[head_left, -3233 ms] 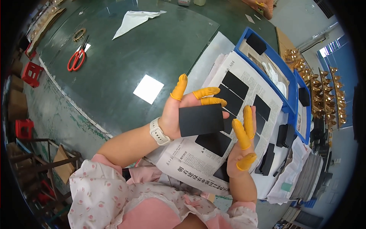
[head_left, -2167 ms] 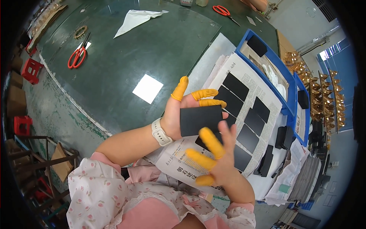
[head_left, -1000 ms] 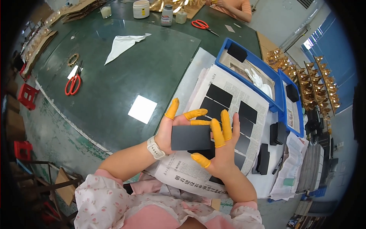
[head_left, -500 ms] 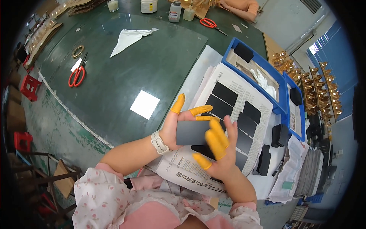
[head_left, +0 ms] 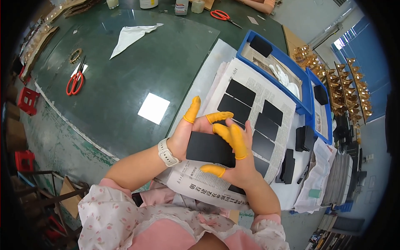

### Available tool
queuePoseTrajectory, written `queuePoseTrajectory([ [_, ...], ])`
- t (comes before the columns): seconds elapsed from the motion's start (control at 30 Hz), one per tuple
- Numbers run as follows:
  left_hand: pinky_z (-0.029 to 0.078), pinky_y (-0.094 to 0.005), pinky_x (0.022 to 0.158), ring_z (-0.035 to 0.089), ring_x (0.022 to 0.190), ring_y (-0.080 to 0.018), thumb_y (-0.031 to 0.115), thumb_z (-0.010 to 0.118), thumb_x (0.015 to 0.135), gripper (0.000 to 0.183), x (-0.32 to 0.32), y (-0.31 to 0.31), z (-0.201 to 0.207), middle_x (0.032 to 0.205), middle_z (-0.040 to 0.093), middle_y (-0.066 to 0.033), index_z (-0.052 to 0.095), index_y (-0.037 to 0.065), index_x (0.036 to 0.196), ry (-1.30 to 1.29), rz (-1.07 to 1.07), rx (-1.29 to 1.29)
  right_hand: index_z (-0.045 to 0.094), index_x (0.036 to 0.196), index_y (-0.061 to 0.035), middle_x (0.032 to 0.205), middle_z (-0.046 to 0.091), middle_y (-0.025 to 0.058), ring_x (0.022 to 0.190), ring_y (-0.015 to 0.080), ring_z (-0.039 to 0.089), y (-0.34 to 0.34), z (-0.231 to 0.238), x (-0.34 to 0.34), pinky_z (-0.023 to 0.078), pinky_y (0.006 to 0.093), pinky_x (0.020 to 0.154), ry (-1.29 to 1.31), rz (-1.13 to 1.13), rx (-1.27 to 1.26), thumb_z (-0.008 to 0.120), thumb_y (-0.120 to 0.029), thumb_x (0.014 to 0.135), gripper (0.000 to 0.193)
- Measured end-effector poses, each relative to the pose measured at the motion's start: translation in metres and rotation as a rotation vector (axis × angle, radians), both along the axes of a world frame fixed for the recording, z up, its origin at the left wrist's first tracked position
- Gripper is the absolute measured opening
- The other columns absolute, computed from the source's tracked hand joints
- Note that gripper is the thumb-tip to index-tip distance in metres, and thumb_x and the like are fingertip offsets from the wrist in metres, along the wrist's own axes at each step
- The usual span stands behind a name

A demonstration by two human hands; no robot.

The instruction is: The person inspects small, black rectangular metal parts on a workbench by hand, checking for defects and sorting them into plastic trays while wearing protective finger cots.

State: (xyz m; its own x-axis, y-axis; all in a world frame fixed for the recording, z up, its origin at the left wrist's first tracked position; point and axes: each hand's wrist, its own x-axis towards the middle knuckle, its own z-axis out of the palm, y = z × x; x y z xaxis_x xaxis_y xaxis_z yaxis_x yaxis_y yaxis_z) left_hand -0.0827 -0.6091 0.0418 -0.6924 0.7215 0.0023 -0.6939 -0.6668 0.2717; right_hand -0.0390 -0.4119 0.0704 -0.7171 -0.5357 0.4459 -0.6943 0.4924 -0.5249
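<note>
A flat black rectangular plate (head_left: pixel 206 148) lies across the palm side of my left hand (head_left: pixel 180 135), which holds it above the newspaper. Yellow finger cots cover the left thumb and at least one finger. My right hand (head_left: pixel 241 168) reaches over the plate's right end, with fingers stretched across its face and the thumb spread apart near its lower edge. It also wears yellow finger cots. Under my hands, several similar black plates (head_left: pixel 266 125) lie in rows on the newspaper (head_left: pixel 196 183); my hands partly cover some of them.
Blue trays (head_left: pixel 306 106) at the right hold black stacks and white gloves (head_left: pixel 283 77). Black plate stacks (head_left: pixel 287 166) and a marker (head_left: pixel 303 174) lie nearby. On the green table are red scissors (head_left: pixel 75 82), a white square (head_left: pixel 154 108) and a white cloth (head_left: pixel 131 37). Another person's arm (head_left: pixel 260 6) shows at the far side.
My right fingers have shifted left and slightly up across the plate. The plate has tilted, and its face now looks darker. The whole view has shifted slightly.
</note>
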Motion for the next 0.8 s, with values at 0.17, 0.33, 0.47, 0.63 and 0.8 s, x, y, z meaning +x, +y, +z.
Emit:
queuePoseTrajectory([
  [0.17, 0.044, -0.0439, 0.114, 0.062, 0.127, -0.0295, 0.088, 0.022, 0.092, 0.107, 0.004, 0.000, 0.015, 0.139, 0.061, -0.0230, 0.038, 0.003, 0.154, 0.148, 0.050, -0.324, 0.045, 0.150, -0.0110, 0.138, 0.062, 0.0017, 0.134, 0.0288, 0.049, -0.001, 0.001, 0.002, 0.012, 0.0667, 0.121, 0.082, 0.011, 0.037, 0.091, -0.038, 0.071, 0.095],
  [0.33, 0.052, -0.0382, 0.097, 0.070, 0.110, -0.0298, 0.088, 0.024, 0.092, 0.103, 0.002, 0.004, 0.013, 0.129, 0.067, -0.0214, 0.047, 0.003, 0.146, 0.083, 0.031, -0.214, 0.034, 0.157, -0.0032, 0.132, 0.062, 0.0126, 0.122, 0.0296, 0.056, 0.006, 0.008, 0.003, 0.022, 0.0595, 0.121, 0.100, 0.010, -0.100, 0.098, -0.027, 0.063, 0.116],
  [0.47, 0.052, -0.0384, 0.091, 0.069, 0.085, -0.0301, 0.080, 0.029, 0.097, 0.096, -0.009, -0.009, -0.008, 0.120, 0.069, -0.0259, 0.054, 0.000, 0.143, -0.033, 0.017, 0.024, 0.034, 0.155, 0.0005, 0.133, 0.059, 0.0170, 0.128, 0.0323, 0.054, 0.015, 0.003, 0.002, 0.022, 0.0536, 0.124, 0.049, 0.002, -0.297, 0.097, -0.018, 0.065, 0.111],
  [0.63, 0.049, -0.0468, 0.103, 0.066, 0.109, -0.0358, 0.079, 0.029, 0.097, 0.096, -0.010, -0.009, 0.001, 0.131, 0.063, -0.0276, 0.046, 0.000, 0.148, -0.038, 0.046, 0.074, 0.046, 0.144, -0.0036, 0.150, 0.047, 0.0246, 0.134, 0.0370, 0.052, 0.010, -0.006, -0.001, 0.013, 0.0616, 0.122, -0.090, 0.121, -0.553, 0.095, -0.020, 0.067, 0.093],
  [0.8, 0.040, -0.0503, 0.116, 0.056, 0.133, -0.0355, 0.086, 0.034, 0.091, 0.106, 0.005, 0.003, 0.011, 0.145, 0.056, -0.0230, 0.039, 0.001, 0.153, -0.112, 0.004, -0.017, 0.043, 0.148, -0.0032, 0.155, 0.040, 0.0308, 0.142, 0.0421, 0.045, 0.003, 0.006, 0.004, 0.007, 0.0628, 0.121, -0.044, 0.017, -0.188, 0.089, -0.030, 0.074, 0.091],
])
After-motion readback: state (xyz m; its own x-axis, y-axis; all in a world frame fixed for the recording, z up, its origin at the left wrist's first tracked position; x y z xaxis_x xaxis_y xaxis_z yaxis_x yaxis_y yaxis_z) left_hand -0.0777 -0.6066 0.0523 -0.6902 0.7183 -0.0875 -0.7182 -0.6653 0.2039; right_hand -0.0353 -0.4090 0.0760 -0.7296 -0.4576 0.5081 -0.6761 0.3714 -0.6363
